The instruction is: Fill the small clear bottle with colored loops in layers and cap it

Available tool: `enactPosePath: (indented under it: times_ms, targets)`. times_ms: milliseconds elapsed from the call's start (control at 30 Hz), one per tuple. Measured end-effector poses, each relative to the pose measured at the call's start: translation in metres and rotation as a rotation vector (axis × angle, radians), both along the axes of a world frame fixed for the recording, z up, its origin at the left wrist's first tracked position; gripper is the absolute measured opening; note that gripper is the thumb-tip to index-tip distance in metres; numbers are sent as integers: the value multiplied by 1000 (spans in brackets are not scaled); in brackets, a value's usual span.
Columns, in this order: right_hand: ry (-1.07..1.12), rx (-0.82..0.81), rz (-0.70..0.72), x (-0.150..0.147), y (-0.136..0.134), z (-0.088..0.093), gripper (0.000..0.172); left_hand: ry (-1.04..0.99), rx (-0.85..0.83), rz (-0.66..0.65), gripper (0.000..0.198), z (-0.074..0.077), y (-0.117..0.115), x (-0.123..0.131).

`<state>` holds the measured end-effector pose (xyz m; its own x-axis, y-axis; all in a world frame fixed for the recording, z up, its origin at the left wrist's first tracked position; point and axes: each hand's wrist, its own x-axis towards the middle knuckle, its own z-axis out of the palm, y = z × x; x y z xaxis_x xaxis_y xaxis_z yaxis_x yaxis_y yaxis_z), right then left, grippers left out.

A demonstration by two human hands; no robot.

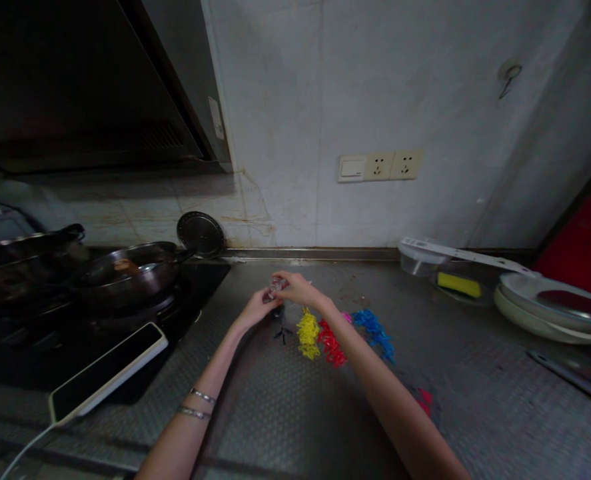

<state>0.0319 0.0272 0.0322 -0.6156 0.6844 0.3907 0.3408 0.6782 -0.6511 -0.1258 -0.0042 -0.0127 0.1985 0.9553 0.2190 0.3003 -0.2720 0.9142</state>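
Both my hands meet over the grey metal counter (pixel 285 407), a little above its surface. My left hand (pixel 256 307) and my right hand (pixel 298 288) are closed together on a small clear object (pixel 275 287) pinched between the fingers; I cannot make out what it is. Just below and right of the hands lie small piles of plastic pieces: a yellow pile (pixel 308 333), a red pile (pixel 332 343) and a blue pile (pixel 375 332). A few dark pieces (pixel 282 331) lie under the hands. Two bracelets (pixel 198 404) circle my left forearm.
A phone (pixel 106 371) on a white cable lies on the black stove edge at the left, behind it a pan (pixel 130 273) and a round lid (pixel 200 234). Stacked plates (pixel 545 303), a clear tub (pixel 418 259) and a yellow sponge (pixel 458 285) stand at the right. Wall sockets (pixel 380 167) above.
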Motion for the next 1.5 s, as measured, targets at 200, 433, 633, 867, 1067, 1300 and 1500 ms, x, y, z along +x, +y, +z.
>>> enactPosePath:
  times_ms: [200,433,633,867,1067,1300,1500]
  targets:
    - [73,16,-70,14,-6,26,65,57,50,34,32,0,-3,-3]
    - [-95,-53,127,30,-31,49,22,46,66,24,32,-1,-3,-3]
    - [-346,54,37,20,-51,-4,35,46,50,33,31,-5,-2,-6]
    - [-495,126,-50,15,-61,-34,52,56,76,39,29,-5,-4,-6]
    - [-495,61,-15,10,-59,-38,41,34,72,29,29,-4,-5,-6]
    - [-471,31,14,9,-56,-41,38,-10,68,32,28,-5,-3,-5]
    - [-500,31,-17,12,-63,-34,40,-31,96,15,25,-9,-2,-6]
